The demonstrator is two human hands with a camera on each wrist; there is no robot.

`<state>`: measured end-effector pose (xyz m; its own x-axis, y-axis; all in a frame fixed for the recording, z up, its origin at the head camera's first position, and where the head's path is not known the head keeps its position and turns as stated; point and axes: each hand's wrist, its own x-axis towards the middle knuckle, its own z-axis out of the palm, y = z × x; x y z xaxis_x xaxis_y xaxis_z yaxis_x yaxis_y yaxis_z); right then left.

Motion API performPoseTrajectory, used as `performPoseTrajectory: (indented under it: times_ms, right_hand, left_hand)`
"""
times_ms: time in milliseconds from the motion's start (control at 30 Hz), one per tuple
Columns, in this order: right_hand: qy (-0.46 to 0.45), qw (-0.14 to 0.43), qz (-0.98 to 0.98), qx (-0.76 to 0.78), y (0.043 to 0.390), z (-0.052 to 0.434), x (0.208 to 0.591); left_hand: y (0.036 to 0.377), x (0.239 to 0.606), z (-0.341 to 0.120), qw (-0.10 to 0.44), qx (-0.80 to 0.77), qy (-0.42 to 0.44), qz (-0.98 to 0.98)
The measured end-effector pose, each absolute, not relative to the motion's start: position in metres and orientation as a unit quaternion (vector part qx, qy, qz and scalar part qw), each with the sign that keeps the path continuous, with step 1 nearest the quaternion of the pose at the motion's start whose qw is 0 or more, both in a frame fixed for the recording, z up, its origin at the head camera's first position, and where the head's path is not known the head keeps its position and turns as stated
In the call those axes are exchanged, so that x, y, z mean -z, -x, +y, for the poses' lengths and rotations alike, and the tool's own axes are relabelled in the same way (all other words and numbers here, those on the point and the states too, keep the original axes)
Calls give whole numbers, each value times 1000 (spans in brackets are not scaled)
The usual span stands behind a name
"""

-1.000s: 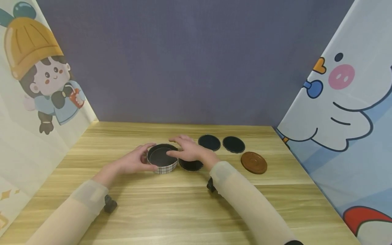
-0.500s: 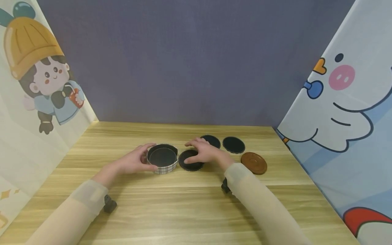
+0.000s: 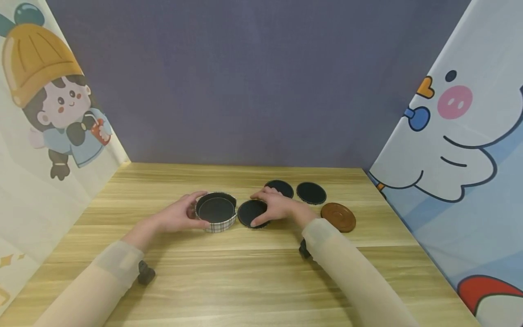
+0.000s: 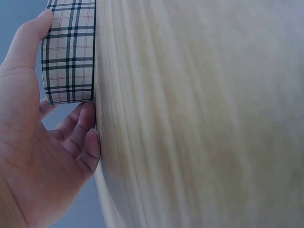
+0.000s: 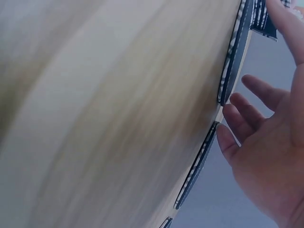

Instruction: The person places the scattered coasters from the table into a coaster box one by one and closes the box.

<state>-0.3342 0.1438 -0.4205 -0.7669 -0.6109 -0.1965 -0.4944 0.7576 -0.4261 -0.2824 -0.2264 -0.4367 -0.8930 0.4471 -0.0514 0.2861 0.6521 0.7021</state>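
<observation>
A round holder (image 3: 222, 225) with tartan sides and a black inside stands on the table at centre left. My left hand (image 3: 175, 215) grips it from the left, thumb on the near side and fingers behind; the left wrist view shows the thumb on its tartan wall (image 4: 71, 57). Right beside the holder lies a round black coaster (image 3: 249, 212) with a patterned edge. My right hand (image 3: 278, 206) spans the coaster's right part, its thumb over the near edge and its fingers beyond the far edge. In the right wrist view these fingers (image 5: 254, 88) are spread and loosely bent.
Two more black coasters lie farther back, one (image 3: 283, 187) partly behind my right hand and another (image 3: 311, 193) to its right. A brown ridged disc (image 3: 338, 217) rests at the right on the wood-grain table (image 3: 229, 281). A grey panel (image 3: 253, 91) rises behind.
My right hand has moved right, from above the tartan holder to the coaster beside it, then slightly farther right. My left hand has stayed on the holder.
</observation>
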Motion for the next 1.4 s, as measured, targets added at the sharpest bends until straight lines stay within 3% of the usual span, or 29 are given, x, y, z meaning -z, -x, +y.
performPoseTrajectory:
  times_ms: [1400]
  right_hand:
    - [330, 132, 928, 111, 315, 143, 425]
  left_hand:
    - [282, 438, -228, 118, -376, -202, 896]
